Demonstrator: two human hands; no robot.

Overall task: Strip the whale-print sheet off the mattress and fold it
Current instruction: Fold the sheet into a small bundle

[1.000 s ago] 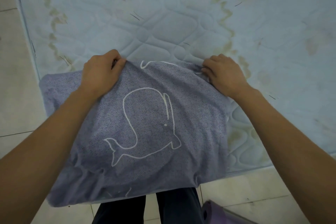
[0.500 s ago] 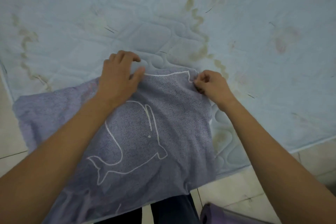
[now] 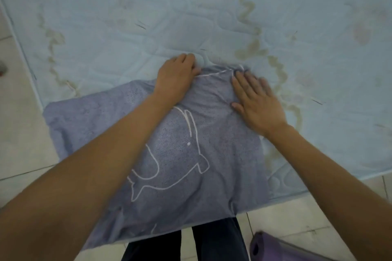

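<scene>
Lavender whale-print sheet (image 3: 169, 165), folded on the mattress (image 3: 106, 27) corner, is now pressed by the flattened right hand (image 3: 254, 99), its earlier pinch released, suggesting smoothing; any grip by the left hand (image 3: 176, 78) cannot be told.

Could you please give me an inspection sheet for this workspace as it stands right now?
Surface: mattress, pale blue and quilted, bare and stained.
Job's things: sheet, off the mattress top and folded, lies on the near left corner and hangs over the near edge.
Clutter: purple roll on the floor at lower right; a few dark strands on the mattress.
Grippers: left hand rests at the sheet's far edge with fingers curled, grip unclear; right hand presses flat on the sheet, fingers straight.
Cables: nothing seen.
Surroundings: pale tiled floor; the person's dark trouser legs at the near edge.
</scene>
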